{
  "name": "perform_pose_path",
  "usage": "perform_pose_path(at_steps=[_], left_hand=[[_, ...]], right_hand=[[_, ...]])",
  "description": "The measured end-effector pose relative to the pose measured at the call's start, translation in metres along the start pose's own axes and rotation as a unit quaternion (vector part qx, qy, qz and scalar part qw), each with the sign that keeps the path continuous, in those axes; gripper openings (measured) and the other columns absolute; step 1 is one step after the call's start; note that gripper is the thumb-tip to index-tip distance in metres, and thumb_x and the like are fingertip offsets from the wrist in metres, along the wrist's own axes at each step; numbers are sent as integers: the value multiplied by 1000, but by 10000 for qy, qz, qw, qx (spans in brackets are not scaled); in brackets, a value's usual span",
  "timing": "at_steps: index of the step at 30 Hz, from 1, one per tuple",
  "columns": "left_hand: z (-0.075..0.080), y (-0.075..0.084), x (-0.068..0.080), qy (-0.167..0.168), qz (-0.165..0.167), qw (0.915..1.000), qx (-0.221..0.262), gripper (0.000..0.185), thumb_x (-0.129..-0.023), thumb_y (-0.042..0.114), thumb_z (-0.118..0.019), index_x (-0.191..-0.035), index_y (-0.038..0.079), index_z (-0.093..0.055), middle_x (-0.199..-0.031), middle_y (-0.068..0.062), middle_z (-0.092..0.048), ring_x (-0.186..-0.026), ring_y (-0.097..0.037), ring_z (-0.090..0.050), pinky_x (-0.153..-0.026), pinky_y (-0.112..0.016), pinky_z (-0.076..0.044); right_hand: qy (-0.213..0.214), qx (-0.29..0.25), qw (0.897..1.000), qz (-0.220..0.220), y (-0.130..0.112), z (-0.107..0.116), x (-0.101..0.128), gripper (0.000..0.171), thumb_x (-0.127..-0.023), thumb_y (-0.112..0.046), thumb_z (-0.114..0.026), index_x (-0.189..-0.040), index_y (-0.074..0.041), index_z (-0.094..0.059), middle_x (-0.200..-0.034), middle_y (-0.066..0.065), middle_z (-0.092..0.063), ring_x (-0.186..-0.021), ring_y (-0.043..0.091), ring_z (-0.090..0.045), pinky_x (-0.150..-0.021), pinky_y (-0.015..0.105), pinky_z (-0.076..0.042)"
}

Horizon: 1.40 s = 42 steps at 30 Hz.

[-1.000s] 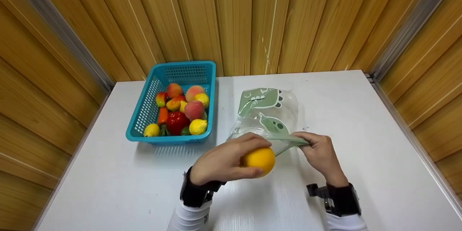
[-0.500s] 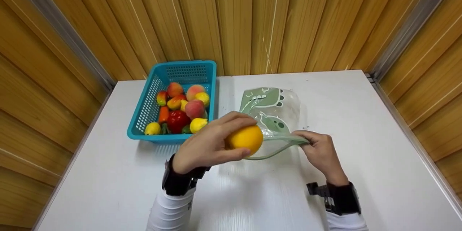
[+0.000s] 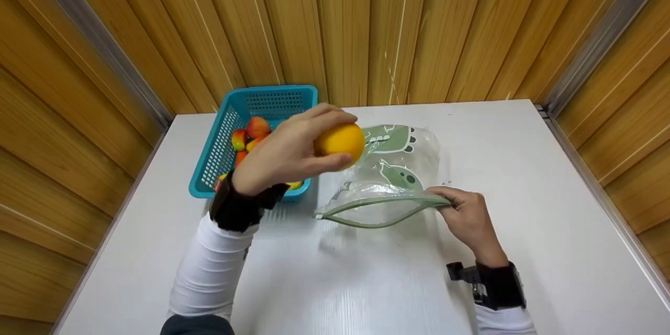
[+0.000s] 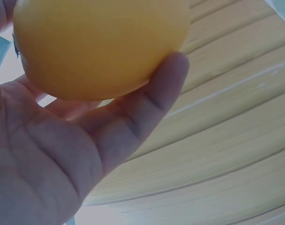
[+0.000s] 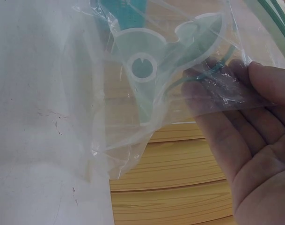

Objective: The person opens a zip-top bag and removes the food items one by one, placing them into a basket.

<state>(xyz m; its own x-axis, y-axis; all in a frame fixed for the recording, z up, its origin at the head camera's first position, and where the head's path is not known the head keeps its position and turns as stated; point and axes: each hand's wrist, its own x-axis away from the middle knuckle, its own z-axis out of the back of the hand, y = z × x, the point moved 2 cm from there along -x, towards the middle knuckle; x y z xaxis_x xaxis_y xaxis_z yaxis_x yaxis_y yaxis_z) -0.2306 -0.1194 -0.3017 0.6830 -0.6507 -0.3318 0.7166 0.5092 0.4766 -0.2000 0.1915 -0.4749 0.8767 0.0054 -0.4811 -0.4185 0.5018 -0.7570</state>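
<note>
My left hand [image 3: 293, 149] grips a smooth, round, yellow-orange orange [image 3: 343, 142], fingers over its top and thumb below. It is held up between the blue basket and the bag, covering part of both in the head view. The left wrist view shows the orange [image 4: 100, 47] close up against the fingers. My right hand [image 3: 466, 214] pinches the right end of the green rim of a clear zip bag [image 3: 424, 162] with a green cartoon print. The bag lies flat-backed on the table with its mouth parted, a small white slider at the rim's left end.
A blue plastic basket [image 3: 209, 167] holding several fruits, such as a peach [image 3: 257, 127], stands at the back left. Part of its contents is hidden behind my left hand. Wood-patterned panels [image 3: 345, 31] enclose the white table [image 3: 335, 282] at the back and sides.
My left hand has moved up and left with the orange, away from the bag's mouth and partly over the basket. The bag's rim shows parted now; my right hand keeps its place.
</note>
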Motion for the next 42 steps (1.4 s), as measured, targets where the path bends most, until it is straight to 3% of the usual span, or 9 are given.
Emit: perform_pose_path(at_steps=[10, 16, 20, 29, 36, 42], left_hand=[[42, -22, -36, 24, 614, 9979, -195, 52, -95, 30, -70, -141, 9, -60, -131, -11, -60, -104, -25, -57, -85, -37, -54], [57, -46, -59, 90, 958, 9950, -264, 51, -97, 29, -69, -141, 7, -59, -128, -11, -61, -102, -24, -56, -84, -34, -51], [61, -68, -72, 49, 1416, 9895, -281, 50, -98, 30, -67, -142, 7, -58, -126, -12, -61, -102, -24, -57, -86, -34, -51], [49, -126, -84, -113, 2478, 9684, -268, 52, -99, 37, -63, -141, 7, -57, -122, -14, -61, -102, -27, -57, -89, -35, -51], [22, -163, -80, -125, 3295, 9441, -68, 55, -99, 36, -62, -144, 5, -52, -121, -16, -60, -102, -29, -56, -90, -36, -53], [-3, -190, -79, -200, 3729, 9277, 13, 60, -99, 33, -64, -147, 2, -48, -126, -18, -59, -107, -31, -56, -97, -39, -53]], right_hand=[[51, -14, 10000, -31, -1, 1, 1, 24, -85, 12, -74, -94, -9, -83, -81, 1, -76, -63, 3, -53, -63, 13, -43], [48, 81, 9999, -81, 0, 1, 2, 20, -85, 9, -76, -94, -7, -82, -91, 6, -79, -78, -1, -64, -69, 10, -48], [38, 62, 9999, -133, 1, 1, 4, 21, -85, 10, -75, -96, -6, -82, -93, 8, -79, -81, -1, -65, -71, 10, -49], [72, 28, 9998, -202, 2, 2, 7, 22, -86, 11, -74, -97, -6, -82, -91, 7, -78, -71, 4, -58, -69, 11, -47], [42, 32, 9996, -269, 3, 2, 9, 21, -86, 10, -74, -97, -5, -82, -93, 8, -79, -80, -1, -64, -74, 10, -50], [36, 62, 9997, -234, 2, 1, 10, 21, -86, 11, -74, -96, -6, -82, -88, 6, -78, -67, 4, -55, -67, 12, -45]])
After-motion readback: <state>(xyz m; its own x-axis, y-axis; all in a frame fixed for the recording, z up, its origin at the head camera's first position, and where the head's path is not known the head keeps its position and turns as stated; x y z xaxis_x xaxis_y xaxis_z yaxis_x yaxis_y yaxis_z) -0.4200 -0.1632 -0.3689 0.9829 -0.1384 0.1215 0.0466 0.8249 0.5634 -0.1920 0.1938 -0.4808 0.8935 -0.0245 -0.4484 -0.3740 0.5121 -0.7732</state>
